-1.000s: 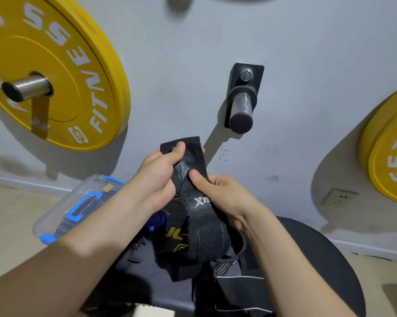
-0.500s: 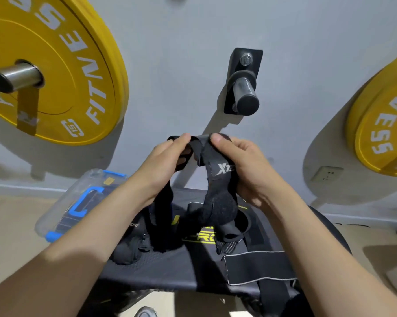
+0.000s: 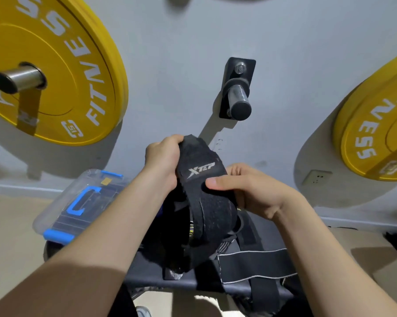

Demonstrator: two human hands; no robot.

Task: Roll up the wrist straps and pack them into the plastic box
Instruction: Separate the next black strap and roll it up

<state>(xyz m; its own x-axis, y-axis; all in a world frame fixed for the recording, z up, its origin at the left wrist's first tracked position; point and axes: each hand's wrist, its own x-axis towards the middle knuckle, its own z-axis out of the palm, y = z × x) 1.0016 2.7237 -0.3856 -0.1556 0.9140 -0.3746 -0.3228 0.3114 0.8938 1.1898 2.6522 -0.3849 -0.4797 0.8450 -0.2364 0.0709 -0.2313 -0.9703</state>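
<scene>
A black wrist strap (image 3: 204,179) with a white XTEP logo is held up in front of me, its lower part hanging in folds over the bench. My left hand (image 3: 163,161) grips its top end, fingers curled over the edge. My right hand (image 3: 247,191) pinches the strap just below the logo, thumb on its front. The clear plastic box (image 3: 62,207) with blue latches and a blue handle sits at the left behind my left forearm, lid on. Other black straps (image 3: 250,264) lie on the bench beneath.
A black bench (image 3: 147,275) carries the pile of straps. On the grey wall hang a yellow weight plate (image 3: 55,72) at left, another yellow plate (image 3: 376,133) at right, and a bare black peg (image 3: 238,99) between them. A wall socket (image 3: 316,177) is low right.
Both hands lifted the strap and shifted along it. My left hand now curls over the top end, and my right thumb has dropped below the logo. The strap has turned so the logo faces me.
</scene>
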